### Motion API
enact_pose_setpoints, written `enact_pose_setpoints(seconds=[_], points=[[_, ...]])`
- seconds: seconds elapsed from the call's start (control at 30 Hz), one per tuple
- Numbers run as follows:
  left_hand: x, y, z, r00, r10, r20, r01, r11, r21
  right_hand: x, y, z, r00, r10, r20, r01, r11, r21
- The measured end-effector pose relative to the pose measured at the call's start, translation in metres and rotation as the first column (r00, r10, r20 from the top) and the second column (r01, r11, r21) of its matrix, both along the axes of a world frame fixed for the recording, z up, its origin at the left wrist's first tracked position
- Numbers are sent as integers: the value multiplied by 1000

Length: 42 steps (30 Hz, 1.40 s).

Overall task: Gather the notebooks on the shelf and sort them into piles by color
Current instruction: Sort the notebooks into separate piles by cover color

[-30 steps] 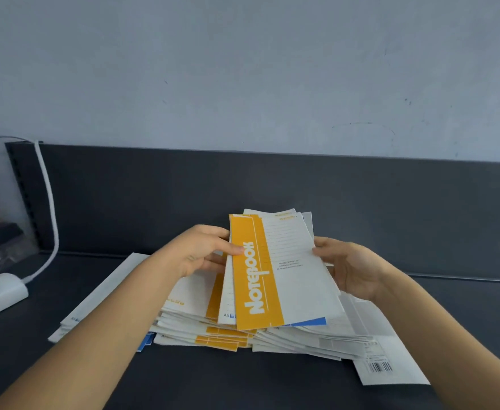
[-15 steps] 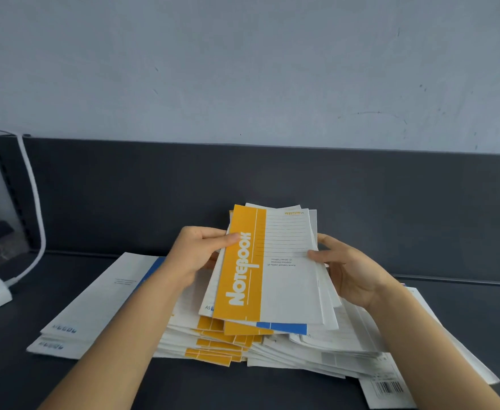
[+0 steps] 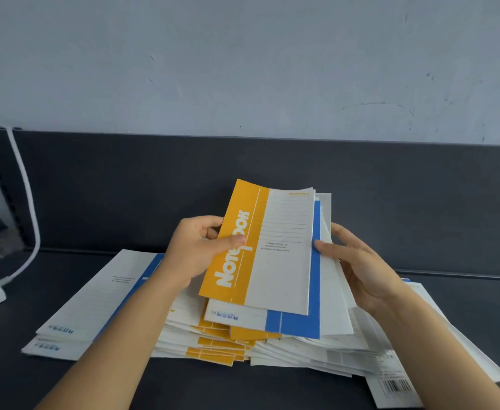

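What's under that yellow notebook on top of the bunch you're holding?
A blue notebook sits directly under the yellow notebook, its blue band showing along the right and bottom edges. More notebooks fan out behind it; their colours are covered.

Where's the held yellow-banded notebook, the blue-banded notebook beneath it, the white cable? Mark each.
yellow-banded notebook (image 3: 250, 199): head view, yellow band.
blue-banded notebook (image 3: 299, 324): head view, blue lower corner.
white cable (image 3: 32, 202): head view, mid-length.

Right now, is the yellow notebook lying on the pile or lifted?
Lifted and tilted: the left hand grips the yellow notebook by its spine side; the right hand holds notebooks behind it.
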<state>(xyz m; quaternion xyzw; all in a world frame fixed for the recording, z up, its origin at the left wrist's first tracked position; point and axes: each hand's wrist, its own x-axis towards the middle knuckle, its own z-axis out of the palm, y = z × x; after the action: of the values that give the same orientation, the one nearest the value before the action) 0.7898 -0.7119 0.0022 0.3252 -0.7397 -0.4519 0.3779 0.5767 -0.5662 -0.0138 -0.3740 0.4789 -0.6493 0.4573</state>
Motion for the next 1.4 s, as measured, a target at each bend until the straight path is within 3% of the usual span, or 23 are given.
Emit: enact_pose_setpoints(seconds=[0.1, 0.17, 0.27, 0.33, 0.5, 0.6, 0.77, 0.87, 0.93, 1.1, 1.2, 1.33, 1.4], points=[[2, -4, -2, 990, 56, 129, -53, 998, -31, -1, 0, -3, 999, -18, -26, 19, 999, 48], [5, -5, 0, 966, 10, 258, -15, 1000, 15, -3, 0, -5, 999, -32, -17, 33, 998, 61], [16, -4, 10, 891, -306, 335, 189, 922, 339, -9, 0, -5, 999, -52, -8, 52, 996, 68], [27, -6, 17, 824, -448, 346, 297, 863, 408, -15, 2, -4, 999, -49, 5, 48, 996, 70], [60, -28, 43, 854, -382, 354, 312, 919, 240, -29, 4, -4, 999, -35, -28, 38, 991, 125], [82, -47, 64, 882, -400, 249, 359, 913, 195, -37, 3, -7, 996, -35, -77, 46, 987, 154], [79, -74, 92, 940, -203, 275, 195, 979, 54, -56, 0, -9, 994, -8, -104, 31, 975, 222], [60, -80, 97, 860, -104, 500, 160, 985, -70, -81, -11, -5, 982, -53, -182, 97, 965, 243], [43, -79, 93, 792, -74, 606, 199, 970, -142, -86, -13, -1, 994, -10, -106, 35, 973, 228], [-4, -72, 63, 797, -121, 591, 322, 914, -247, -71, 0, 7, 988, 152, 29, -155, 963, 221], [-27, -66, 40, 791, -50, 610, 348, 857, -381, -68, 1, 6, 980, 185, 78, -199, 951, 236], [-31, -46, 22, 670, 256, 696, 372, 696, -614, -58, 0, 11, 961, 260, 95, -274, 939, 206], [-25, -37, 16, 612, 225, 758, 389, 749, -536, -55, -4, 11, 964, 252, 87, -265, 942, 206]])
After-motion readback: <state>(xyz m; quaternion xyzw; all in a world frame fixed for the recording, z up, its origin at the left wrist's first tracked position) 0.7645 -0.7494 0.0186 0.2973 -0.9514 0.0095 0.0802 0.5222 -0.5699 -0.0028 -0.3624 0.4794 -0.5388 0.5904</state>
